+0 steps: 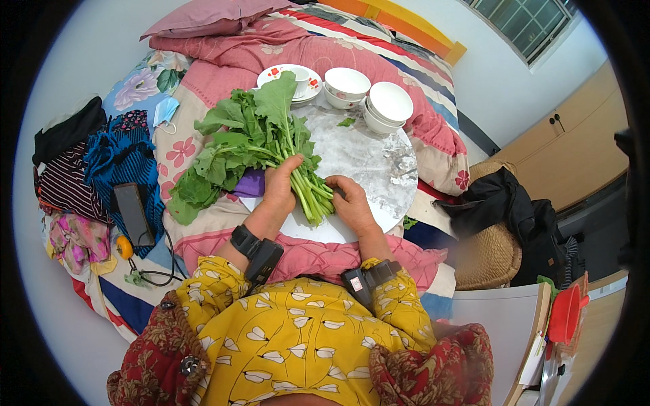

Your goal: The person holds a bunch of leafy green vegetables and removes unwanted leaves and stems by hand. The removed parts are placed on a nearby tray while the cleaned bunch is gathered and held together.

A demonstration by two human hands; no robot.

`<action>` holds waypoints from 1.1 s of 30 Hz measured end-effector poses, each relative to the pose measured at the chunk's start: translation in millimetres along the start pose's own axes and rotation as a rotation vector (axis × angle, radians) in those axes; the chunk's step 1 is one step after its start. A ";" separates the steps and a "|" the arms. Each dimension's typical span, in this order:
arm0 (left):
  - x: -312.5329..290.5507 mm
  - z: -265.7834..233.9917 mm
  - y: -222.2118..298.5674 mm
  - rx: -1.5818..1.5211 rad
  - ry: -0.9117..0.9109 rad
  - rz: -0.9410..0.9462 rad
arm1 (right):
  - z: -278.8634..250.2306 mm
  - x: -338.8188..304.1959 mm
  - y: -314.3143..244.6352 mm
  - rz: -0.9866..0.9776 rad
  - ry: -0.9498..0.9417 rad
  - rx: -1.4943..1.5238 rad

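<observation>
A bunch of leafy greens (254,139) is lying flat under my hands, its pale green stems (313,196) gathered and running between my left hand (279,189) and right hand (351,203), while its broad dark leaves are fanning out up and leftward beyond my left hand.

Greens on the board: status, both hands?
Left hand pressing on leafy greens; right hand gripping their stems. Round white board underneath. Stacked bowls behind, clear of the hands.
</observation>
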State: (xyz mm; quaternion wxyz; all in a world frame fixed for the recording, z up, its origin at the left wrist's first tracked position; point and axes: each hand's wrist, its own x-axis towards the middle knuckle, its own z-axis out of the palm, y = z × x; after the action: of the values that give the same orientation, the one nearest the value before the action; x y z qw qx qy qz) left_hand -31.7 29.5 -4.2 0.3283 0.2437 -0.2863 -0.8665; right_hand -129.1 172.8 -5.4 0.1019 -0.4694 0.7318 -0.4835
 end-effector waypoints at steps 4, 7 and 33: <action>-0.4 0.3 0.3 0.002 0.006 0.006 | 0.3 -0.1 0.4 0.002 0.004 -0.001; -0.1 0.1 0.4 0.003 0.003 -0.002 | 0.9 -0.3 0.8 0.007 0.008 0.011; 0.3 -0.6 -0.9 -0.023 -0.019 0.013 | 0.0 -0.2 -1.0 -0.004 0.009 0.000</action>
State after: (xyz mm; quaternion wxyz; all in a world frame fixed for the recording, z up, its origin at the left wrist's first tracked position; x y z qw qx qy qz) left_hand -31.9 29.6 -5.3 0.3342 0.2299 -0.2811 -0.8697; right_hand -128.4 172.8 -4.6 0.0978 -0.4689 0.7311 -0.4859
